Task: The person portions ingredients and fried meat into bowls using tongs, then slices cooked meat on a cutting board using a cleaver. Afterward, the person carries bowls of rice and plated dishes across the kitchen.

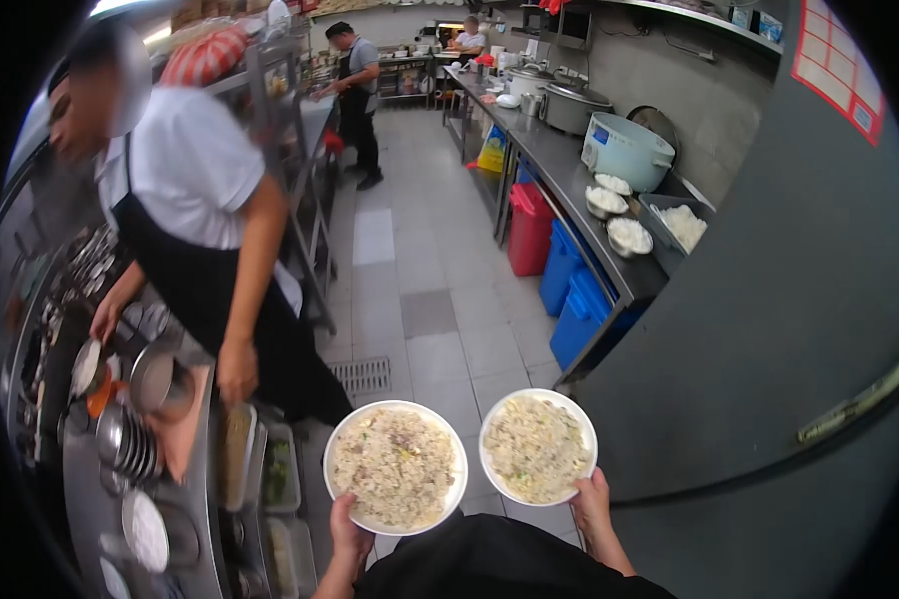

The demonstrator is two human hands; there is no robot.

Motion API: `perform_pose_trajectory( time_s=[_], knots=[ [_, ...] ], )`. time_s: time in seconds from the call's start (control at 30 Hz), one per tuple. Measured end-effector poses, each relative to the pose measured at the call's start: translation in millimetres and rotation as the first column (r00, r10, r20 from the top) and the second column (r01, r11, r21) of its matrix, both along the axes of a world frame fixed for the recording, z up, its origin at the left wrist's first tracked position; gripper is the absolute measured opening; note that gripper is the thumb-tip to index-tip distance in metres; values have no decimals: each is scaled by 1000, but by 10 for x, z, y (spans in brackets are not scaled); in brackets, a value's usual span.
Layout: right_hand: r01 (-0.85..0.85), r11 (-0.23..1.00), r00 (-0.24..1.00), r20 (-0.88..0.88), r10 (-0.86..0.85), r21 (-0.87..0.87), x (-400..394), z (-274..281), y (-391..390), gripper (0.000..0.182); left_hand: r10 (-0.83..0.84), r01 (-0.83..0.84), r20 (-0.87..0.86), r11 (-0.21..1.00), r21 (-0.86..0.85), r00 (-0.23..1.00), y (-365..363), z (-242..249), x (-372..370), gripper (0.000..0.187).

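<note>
My left hand [349, 531] grips the near-left rim of a white bowl of fried rice [394, 467], with the thumb up at the edge. A second, slightly smaller white bowl of fried rice [537, 446] is in my right hand [593, 504], which holds it by its lower right rim. Both bowls are level and side by side in front of my dark apron, a small gap between them. The rice is pale with bits of brown and yellow. The fingers under each bowl are hidden.
A co-worker in a black apron [185, 290] leans over the left counter, near metal bowls [128, 444] and pots. A tiled aisle [410, 250] runs ahead. Right, a steel counter [559, 150] carries a rice cooker [624, 150] and rice bowls [629, 238]; a grey door [759, 299] stands close.
</note>
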State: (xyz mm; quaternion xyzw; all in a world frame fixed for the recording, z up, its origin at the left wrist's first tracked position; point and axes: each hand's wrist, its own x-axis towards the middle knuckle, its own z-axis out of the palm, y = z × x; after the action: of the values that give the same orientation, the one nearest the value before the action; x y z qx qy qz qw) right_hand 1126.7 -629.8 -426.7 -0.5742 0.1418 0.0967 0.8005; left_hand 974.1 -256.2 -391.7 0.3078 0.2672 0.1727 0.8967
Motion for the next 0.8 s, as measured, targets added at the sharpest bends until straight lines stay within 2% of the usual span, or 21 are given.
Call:
perform_pose_trajectory(
  time_s=[0.07,0.13,0.33,0.47,0.5,0.57,0.6,0.67,0.7,0.77,0.8],
  knots=[
    [61,996,998,-20,-62,-64,498,99,27,49,-48,48,13,999,-14,999,217,-36,850,61],
    [188,973,979,-49,-196,-134,967,140,34,49,-129,130,49,991,-22,990,446,-55,1707,59],
    [373,924,922,-78,-380,-86,2440,259,255,47,-224,225,90,974,-3,970,888,381,4226,60],
    [374,927,926,-46,-375,-20,3937,-117,494,48,-255,256,103,967,-4,962,1208,418,5855,62],
    [423,906,906,-43,-422,21,4403,-271,617,48,-258,261,102,965,-19,961,1282,420,6256,62],
    [307,951,951,-47,-305,45,5393,-59,915,48,-240,238,84,971,31,967,1345,618,6987,63],
    [305,951,952,-50,-302,57,5922,35,1030,48,-190,188,88,982,37,978,1393,627,7301,63],
    [178,984,984,-22,-178,17,6916,134,1288,47,-113,111,95,993,35,989,1512,694,7868,64],
    [175,984,984,-27,-174,22,7360,118,1503,47,-111,107,90,993,41,990,1642,761,8120,64],
    [108,979,990,71,-122,173,8267,162,1849,48,-32,30,115,999,17,993,1868,743,8621,63],
    [98,982,991,77,-112,162,8638,229,2005,48,5,-5,105,1000,7,994,2013,632,8832,63]
  ],
)
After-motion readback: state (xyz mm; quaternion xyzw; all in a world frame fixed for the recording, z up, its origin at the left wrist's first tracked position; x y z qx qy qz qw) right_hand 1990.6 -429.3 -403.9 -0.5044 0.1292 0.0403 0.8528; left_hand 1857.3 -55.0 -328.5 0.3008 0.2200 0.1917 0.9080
